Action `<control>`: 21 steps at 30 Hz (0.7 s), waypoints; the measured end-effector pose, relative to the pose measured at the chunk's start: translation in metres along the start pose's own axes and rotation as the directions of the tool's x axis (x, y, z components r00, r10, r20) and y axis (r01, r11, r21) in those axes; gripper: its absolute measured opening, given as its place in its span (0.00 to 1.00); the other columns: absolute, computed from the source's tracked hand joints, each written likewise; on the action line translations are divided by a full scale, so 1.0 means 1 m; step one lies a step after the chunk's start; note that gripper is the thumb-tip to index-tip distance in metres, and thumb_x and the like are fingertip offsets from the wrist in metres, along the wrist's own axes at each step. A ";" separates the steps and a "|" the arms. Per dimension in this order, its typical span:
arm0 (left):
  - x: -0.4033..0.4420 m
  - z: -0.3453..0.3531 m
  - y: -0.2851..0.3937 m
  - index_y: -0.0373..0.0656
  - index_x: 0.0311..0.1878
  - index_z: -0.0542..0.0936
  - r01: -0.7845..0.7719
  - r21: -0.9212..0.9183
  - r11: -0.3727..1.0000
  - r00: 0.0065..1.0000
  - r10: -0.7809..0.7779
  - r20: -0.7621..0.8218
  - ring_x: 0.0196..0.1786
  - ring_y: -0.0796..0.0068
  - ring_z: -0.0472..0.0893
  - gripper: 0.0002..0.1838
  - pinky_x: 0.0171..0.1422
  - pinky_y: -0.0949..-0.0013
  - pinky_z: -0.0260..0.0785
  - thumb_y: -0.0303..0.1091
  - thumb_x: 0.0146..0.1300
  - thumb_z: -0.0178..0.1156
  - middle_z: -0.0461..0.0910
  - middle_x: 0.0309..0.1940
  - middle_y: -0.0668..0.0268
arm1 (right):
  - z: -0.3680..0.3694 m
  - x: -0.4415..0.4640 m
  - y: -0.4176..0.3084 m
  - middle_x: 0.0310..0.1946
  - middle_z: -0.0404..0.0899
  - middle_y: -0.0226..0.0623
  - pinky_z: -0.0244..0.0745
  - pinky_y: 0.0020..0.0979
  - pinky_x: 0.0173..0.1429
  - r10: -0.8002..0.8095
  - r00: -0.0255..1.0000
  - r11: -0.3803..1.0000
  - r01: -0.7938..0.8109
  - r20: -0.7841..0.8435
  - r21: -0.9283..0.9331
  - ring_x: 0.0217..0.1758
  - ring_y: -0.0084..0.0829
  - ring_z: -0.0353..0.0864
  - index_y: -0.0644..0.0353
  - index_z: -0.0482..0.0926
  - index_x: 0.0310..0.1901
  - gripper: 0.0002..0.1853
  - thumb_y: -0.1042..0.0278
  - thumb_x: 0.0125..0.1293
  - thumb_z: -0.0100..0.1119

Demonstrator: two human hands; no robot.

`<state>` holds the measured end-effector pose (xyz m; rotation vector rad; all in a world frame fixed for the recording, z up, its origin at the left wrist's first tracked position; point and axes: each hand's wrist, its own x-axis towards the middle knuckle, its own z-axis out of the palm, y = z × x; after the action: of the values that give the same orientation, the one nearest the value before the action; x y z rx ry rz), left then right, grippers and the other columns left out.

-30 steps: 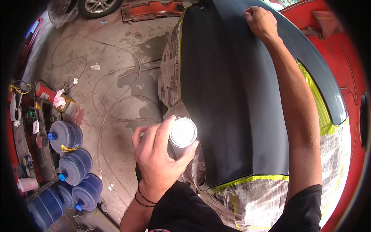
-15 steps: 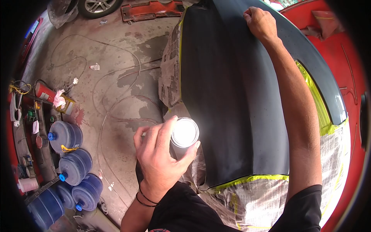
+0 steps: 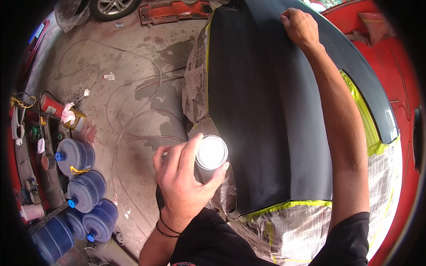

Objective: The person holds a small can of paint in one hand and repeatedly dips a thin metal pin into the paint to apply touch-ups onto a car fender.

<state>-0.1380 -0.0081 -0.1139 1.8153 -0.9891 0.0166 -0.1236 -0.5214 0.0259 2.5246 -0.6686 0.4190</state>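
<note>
My left hand (image 3: 184,170) is closed round a short cylinder (image 3: 211,152) with a ringed rim. Its round end faces me, bright white; whether it is a can or a lamp I cannot tell. Beside it, a white glare shows on the dark grey car panel (image 3: 262,111). Stretched far over that panel, my right hand (image 3: 301,27) has its fingers curled down at the surface. Whatever may be under those fingers is hidden. Yellow-green tape (image 3: 288,205) and masking paper (image 3: 293,226) border the panel.
Several blue water jugs (image 3: 86,190) lie at the left near a red container (image 3: 51,106) and a yellow can (image 3: 76,120). A hose (image 3: 116,155) loops over the concrete floor. A red creeper (image 3: 175,12) and a car wheel (image 3: 113,8) are at the back; red bodywork (image 3: 395,80) stands right.
The cylinder in my left hand has tilted or shifted very slightly. My right hand stays in nearly the same spot on the panel.
</note>
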 end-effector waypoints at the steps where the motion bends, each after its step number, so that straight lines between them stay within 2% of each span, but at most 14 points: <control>1: 0.000 0.000 0.000 0.37 0.71 0.89 0.001 0.000 1.000 1.000 -0.001 0.001 0.53 0.58 0.88 0.41 0.73 0.47 0.72 0.37 0.52 0.93 0.90 0.52 0.61 | 0.000 0.001 0.000 0.50 0.99 0.46 0.90 0.54 0.66 -0.007 1.000 1.000 0.007 0.002 -0.009 0.58 0.54 0.98 0.54 0.96 0.59 0.16 0.54 0.86 0.69; 11: 0.001 0.001 0.001 0.37 0.71 0.89 0.001 -0.001 1.000 1.000 -0.001 0.001 0.53 0.57 0.88 0.41 0.74 0.47 0.72 0.37 0.52 0.93 0.90 0.52 0.61 | 0.002 0.001 -0.002 0.50 0.99 0.46 0.90 0.54 0.66 -0.016 1.000 0.999 0.017 0.015 -0.039 0.58 0.55 0.98 0.54 0.96 0.58 0.15 0.53 0.86 0.69; 14: 0.000 -0.001 0.002 0.37 0.71 0.89 0.006 -0.001 1.000 1.000 -0.006 0.001 0.53 0.57 0.88 0.41 0.74 0.47 0.73 0.36 0.51 0.93 0.91 0.52 0.61 | -0.004 0.000 -0.006 0.49 0.99 0.45 0.90 0.53 0.66 0.023 1.000 1.000 -0.023 0.018 0.018 0.58 0.54 0.98 0.53 0.96 0.59 0.16 0.53 0.86 0.69; 17: -0.003 -0.005 0.005 0.37 0.71 0.89 -0.001 -0.008 1.000 1.000 0.001 -0.001 0.53 0.57 0.89 0.41 0.73 0.47 0.73 0.36 0.52 0.93 0.91 0.52 0.61 | -0.031 -0.010 -0.019 0.48 0.99 0.45 0.89 0.51 0.66 0.175 0.984 0.973 -0.171 -0.013 0.152 0.58 0.53 0.98 0.53 0.97 0.59 0.17 0.50 0.86 0.70; 20: -0.010 -0.014 0.013 0.38 0.72 0.88 -0.003 0.015 1.000 1.000 0.003 -0.003 0.53 0.57 0.90 0.41 0.74 0.47 0.73 0.36 0.53 0.93 0.92 0.52 0.60 | -0.078 -0.048 -0.049 0.43 0.99 0.41 0.90 0.44 0.59 0.251 0.961 0.938 -0.211 -0.119 0.275 0.50 0.41 1.00 0.54 0.98 0.58 0.17 0.50 0.86 0.71; 21: -0.014 -0.016 0.017 0.39 0.72 0.88 0.001 0.015 1.000 1.000 0.000 -0.012 0.54 0.57 0.90 0.41 0.74 0.47 0.72 0.36 0.54 0.93 0.92 0.53 0.61 | -0.093 -0.068 -0.058 0.42 0.98 0.45 0.91 0.46 0.59 0.310 0.946 0.886 -0.250 -0.096 0.390 0.49 0.47 0.99 0.55 0.98 0.56 0.17 0.51 0.84 0.72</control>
<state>-0.1508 0.0106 -0.0994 1.8269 -0.9823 0.0349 -0.1646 -0.4029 0.0540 2.7099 -0.9774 0.9175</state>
